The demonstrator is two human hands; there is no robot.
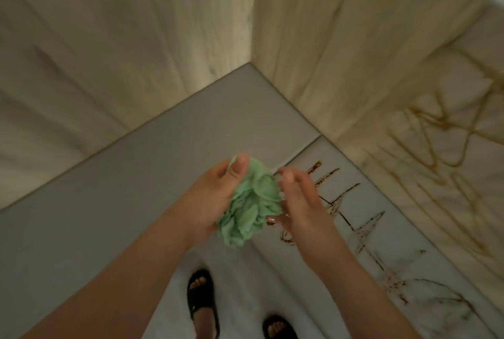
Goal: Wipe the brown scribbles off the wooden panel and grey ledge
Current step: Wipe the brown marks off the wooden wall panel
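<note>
Fingers (286, 177) of the right hand (302, 202) are bending against one side of a bunched green cloth (251, 210), slightly blurred, while the left hand (212, 196) is curling round the other side, thumb lying over the top. Both forearms are reaching forward, holding the cloth in the air over the grey ledge (122, 180), near the inner corner. Brown scribbles (351, 218) are running along the ledge just right of the hands, with more sprawling over the wooden panel (368, 52) beside it. Sandalled feet (201, 303) are standing below.
</note>
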